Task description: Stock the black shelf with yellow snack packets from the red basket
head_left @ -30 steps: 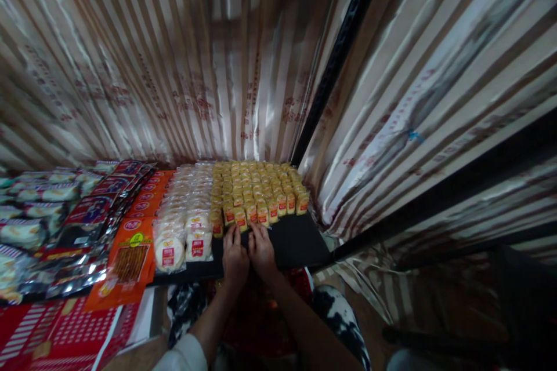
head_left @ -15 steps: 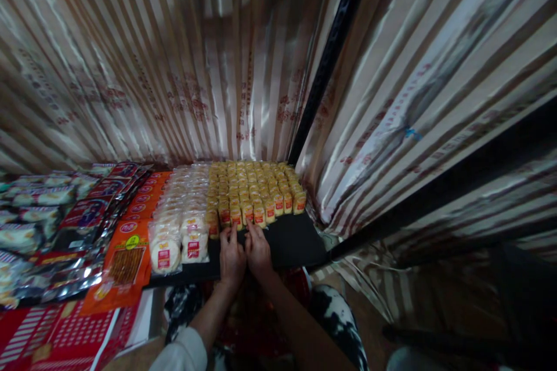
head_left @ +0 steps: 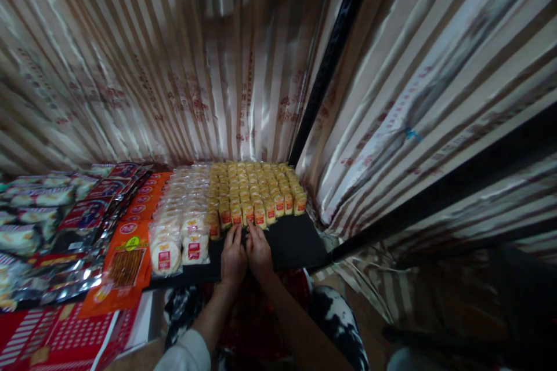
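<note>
Small yellow plastic-wrapped packs [head_left: 255,194] stand upright just ahead of your left hand [head_left: 234,257] and right hand [head_left: 260,253]; I can't tell whether either grip pinches.

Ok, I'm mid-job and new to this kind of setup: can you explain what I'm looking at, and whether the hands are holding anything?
There is no machine here: you see a person's bare left hand and right hand. Every picture comes from one camera worn on that person's head, looking forward and down. On the black shelf stand rows of small yellow packets. To their left are clear packets of round white pieces, then orange packets and dark shiny packets. Striped sheeting hangs behind. Both hands' fingertips are at the front yellow row; whether either has a firm grip, I can't tell.
</note>
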Motion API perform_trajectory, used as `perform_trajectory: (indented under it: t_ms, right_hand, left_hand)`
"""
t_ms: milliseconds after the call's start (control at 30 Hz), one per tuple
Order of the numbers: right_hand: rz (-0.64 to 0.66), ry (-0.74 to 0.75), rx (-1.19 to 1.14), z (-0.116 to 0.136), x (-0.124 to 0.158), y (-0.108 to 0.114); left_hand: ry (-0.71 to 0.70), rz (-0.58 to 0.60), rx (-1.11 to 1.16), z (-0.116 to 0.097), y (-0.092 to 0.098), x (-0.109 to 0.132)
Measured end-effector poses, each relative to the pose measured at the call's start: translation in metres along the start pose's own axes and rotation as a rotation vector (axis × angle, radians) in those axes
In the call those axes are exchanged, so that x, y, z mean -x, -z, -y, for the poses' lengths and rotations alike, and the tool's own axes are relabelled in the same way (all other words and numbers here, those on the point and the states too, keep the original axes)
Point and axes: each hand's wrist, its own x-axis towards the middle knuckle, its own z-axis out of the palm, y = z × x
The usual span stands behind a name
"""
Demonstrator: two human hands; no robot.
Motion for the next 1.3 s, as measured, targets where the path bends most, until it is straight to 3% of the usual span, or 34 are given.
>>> perform_trajectory:
  t_ms: [400,667,867,1000,1133,1200,1300]
  right_hand:
    - [0.035,-0.027,0.015,0.0,-0.001,-0.001]
    - [-0.052,0.049,-0.047,0.0,0.002,0.0]
    - [-0.049,0.151,-0.098,0.011,0.01,0.014]
    - [0.068,0.162,-0.108,0.013,0.05,0.029]
    - [0.268,0.128,-0.075,0.0,0.102,0.034]
    - [0.385,0.059,-0.013,-0.009,0.121,0.031]
    - [0.615,-0.134,0.074,-0.023,0.136,0.02]
  left_hand:
    - [-0.035,-0.03,-0.02,0.004,-0.004,-0.001]
    - [-0.098,-0.094,-0.035,0.007,-0.005,0.002]
    - [-0.204,-0.113,-0.012,-0.007,0.01,0.02]
    - [-0.186,-0.021,0.019,-0.01,0.021,0.067]
    - [-0.106,0.123,0.072,0.003,0.014,0.122]
    - [-0.013,0.204,0.087,0.012,0.004,0.14]
    - [0.219,0.315,0.103,0.025,-0.009,0.149]
